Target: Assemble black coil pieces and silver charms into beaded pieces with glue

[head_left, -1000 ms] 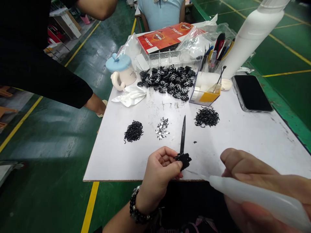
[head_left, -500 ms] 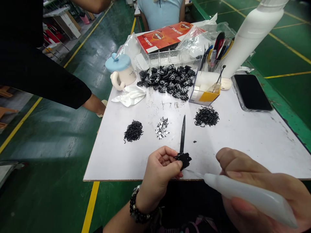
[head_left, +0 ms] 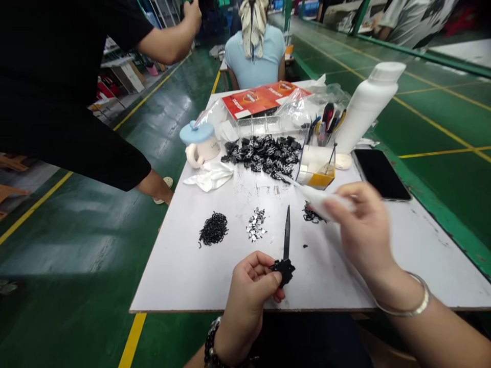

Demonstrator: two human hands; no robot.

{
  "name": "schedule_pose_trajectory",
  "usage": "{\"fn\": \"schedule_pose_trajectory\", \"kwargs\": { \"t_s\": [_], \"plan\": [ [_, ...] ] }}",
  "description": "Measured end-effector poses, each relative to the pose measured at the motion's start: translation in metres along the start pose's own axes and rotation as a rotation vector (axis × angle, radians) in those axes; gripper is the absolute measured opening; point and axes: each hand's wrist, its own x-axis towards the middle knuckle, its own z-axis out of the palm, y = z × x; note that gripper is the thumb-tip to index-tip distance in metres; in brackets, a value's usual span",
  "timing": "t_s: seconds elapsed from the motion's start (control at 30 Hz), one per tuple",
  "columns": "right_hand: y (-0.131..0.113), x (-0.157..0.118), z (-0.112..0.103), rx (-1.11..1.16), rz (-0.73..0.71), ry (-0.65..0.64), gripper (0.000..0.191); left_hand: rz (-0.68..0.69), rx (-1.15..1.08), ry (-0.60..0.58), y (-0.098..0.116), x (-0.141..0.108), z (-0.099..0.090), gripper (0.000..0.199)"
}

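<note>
My left hand [head_left: 249, 289] is closed at the table's near edge, pinching a small flat black part [head_left: 284, 271] between thumb and fingers. Beyond that part, the pointed end of a dark pair of tweezers [head_left: 287, 230] points away from me; its rear end is hidden by the part and hand. My right hand [head_left: 366, 230], slightly blurred, grips a white squeeze tube [head_left: 316, 197] with a thin nozzle. The nozzle points up and left, close to a heap of black clips [head_left: 264, 151]. Beneath the tube is a partly covered pile of small black hooked pieces [head_left: 312, 213].
Another black hooked pile [head_left: 214, 228] and small silver pieces [head_left: 255, 225] lie at left and centre. Around the back stand a lidded mug [head_left: 203, 143], a tool holder [head_left: 316, 166] and a white bottle [head_left: 366, 110]. A phone [head_left: 381, 174] lies right. A person [head_left: 115, 112] stands left.
My right hand has moved forward and left over the table with the tube, away from the black part. My left hand keeps its pinch. The view has tilted up.
</note>
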Motion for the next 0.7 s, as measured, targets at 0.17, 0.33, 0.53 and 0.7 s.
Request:
{"fn": "schedule_pose_trajectory", "kwargs": {
  "t_s": [0.17,0.33,0.53,0.7],
  "plan": [
    [0.022,0.037,0.037,-0.226,-0.085,-0.287,0.021,0.018,-0.001,0.012,-0.002,0.0,0.001,0.025],
    [0.038,0.046,0.058,-0.347,-0.205,-0.29,0.029,0.055,-0.021,0.05,-0.004,-0.002,0.001,0.026],
    [0.021,0.068,0.005,-0.497,-0.352,0.042,0.036,0.083,-0.069,0.074,-0.006,-0.002,0.002,0.026],
    [0.029,0.085,-0.028,-0.791,-0.375,0.135,0.024,0.085,-0.05,0.074,-0.004,-0.003,0.005,0.024]
  ]
}}
